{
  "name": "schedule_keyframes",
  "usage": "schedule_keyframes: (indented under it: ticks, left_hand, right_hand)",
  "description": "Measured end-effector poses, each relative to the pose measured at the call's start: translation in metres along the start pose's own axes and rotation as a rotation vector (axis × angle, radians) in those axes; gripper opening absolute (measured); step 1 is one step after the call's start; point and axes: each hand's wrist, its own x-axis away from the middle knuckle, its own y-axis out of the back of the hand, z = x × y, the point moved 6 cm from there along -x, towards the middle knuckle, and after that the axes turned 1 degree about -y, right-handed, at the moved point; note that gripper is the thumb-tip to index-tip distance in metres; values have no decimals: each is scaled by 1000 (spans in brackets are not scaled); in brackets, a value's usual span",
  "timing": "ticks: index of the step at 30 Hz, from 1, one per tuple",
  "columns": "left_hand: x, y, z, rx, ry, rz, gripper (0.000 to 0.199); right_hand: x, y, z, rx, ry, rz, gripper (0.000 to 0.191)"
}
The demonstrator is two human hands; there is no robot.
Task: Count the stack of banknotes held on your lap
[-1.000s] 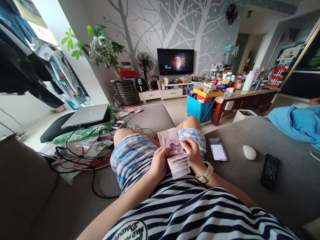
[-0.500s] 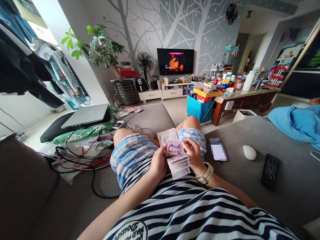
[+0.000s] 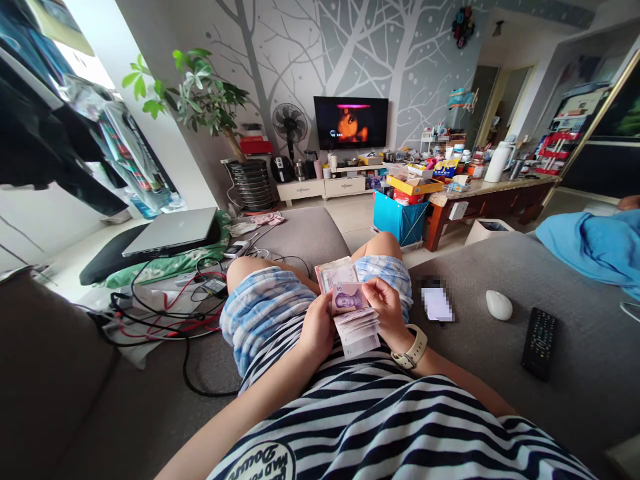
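Note:
A stack of banknotes (image 3: 358, 328) is folded over between my hands, above my lap. My left hand (image 3: 319, 325) is closed round the stack's left side. Thumb and fingers of my right hand (image 3: 386, 308) pinch the right edge of a purple note (image 3: 349, 298) with a portrait and a 5 on it. Below that note, the ends of several others fan out and hang down. More notes (image 3: 336, 272) stick up behind, toward my knees. A pale watch (image 3: 411, 348) is on my right wrist.
On the sofa (image 3: 465, 367) to the right lie a blurred-out phone (image 3: 437, 303), a white mouse (image 3: 499, 305) and a black remote (image 3: 540, 342). Tangled cables (image 3: 185, 320) and a laptop (image 3: 171, 232) are on the left. Beyond stand a blue box (image 3: 400, 217) and a cluttered table (image 3: 500, 193).
The purple note between my hands has shifted slightly and tilted flatter. My right fingers have moved a little to the left. My left hand has stayed in place.

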Motion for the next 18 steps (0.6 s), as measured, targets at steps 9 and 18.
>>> schedule_keyframes:
  ticks: [9,18]
  left_hand:
    - [6,-2,-4,-18,7,-33,26]
    - [7,-2,-4,-40,16,-15,23]
  right_hand:
    - [-4,3,-9,-3,-5,-38,34]
    - [-7,4,-13,83,-28,-39,31]
